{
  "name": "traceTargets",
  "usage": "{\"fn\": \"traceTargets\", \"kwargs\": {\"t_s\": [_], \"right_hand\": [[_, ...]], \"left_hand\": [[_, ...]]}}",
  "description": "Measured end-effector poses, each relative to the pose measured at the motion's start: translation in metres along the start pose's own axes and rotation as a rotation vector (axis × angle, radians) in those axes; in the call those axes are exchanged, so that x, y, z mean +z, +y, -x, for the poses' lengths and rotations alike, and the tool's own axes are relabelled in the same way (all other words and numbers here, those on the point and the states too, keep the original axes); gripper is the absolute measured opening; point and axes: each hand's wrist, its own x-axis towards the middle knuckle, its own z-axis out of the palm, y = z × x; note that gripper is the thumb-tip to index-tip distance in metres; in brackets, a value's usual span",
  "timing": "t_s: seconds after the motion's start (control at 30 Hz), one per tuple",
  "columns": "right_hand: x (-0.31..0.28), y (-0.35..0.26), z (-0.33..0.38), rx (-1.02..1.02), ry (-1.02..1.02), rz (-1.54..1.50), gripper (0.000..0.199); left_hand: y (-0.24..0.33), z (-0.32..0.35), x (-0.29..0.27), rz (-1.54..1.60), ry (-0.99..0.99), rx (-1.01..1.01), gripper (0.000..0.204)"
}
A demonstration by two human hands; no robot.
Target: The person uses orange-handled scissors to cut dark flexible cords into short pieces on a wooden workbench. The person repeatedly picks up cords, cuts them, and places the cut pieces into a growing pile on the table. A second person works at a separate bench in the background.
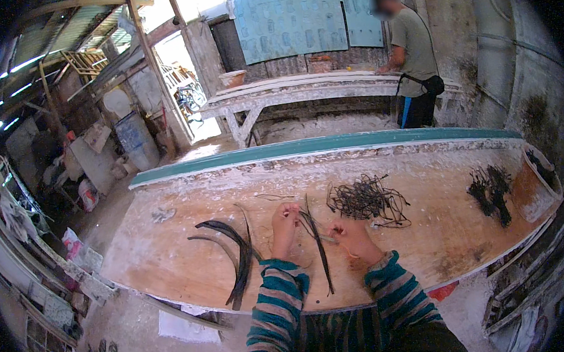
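Note:
My left hand (287, 225) is closed, its fingertips pinching a thin dark strand above the wooden tabletop (162, 243). To its right, my right hand (353, 240) is closed too, fingers pressed together near the strand; what they grip is too small to make out. Between the hands runs a long dark strip (320, 258), reaching toward the table's near edge. Left of my left hand lies a curved bunch of flat black strips (242, 273). Just beyond my right hand is a tangled pile of thin black cords (362, 200).
Farther right lie bundled black cords (490, 194) beside a tipped brown container (534, 188). A green raised edge (325, 145) borders the table's far side. Beyond it, another person (415, 52) stands at a white-dusted bench (289, 94). A blue barrel (137, 140) stands left.

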Motion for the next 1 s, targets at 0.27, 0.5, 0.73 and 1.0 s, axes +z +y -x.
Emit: {"fn": "traceTargets", "kwargs": {"t_s": [0.27, 0.5, 0.73, 1.0], "right_hand": [[0.002, -0.005, 0.000, -0.121, -0.057, -0.189, 0.013], [-0.024, 0.007, -0.010, -0.129, 0.272, 0.195, 0.007], [-0.051, 0.033, -0.016, 0.150, 0.564, 0.415, 0.013], [-0.054, 0.028, -0.014, 0.259, 0.604, 0.612, 0.034]], "left_hand": [[-0.007, -0.002, 0.010, -0.094, 0.162, 0.087, 0.015], [-0.021, -0.011, -0.003, -0.276, 0.077, 0.172, 0.024], [-0.015, 0.008, 0.007, -0.968, -0.057, 0.110, 0.026], [-0.010, 0.015, 0.014, -0.980, -0.094, 0.190, 0.027]]}}
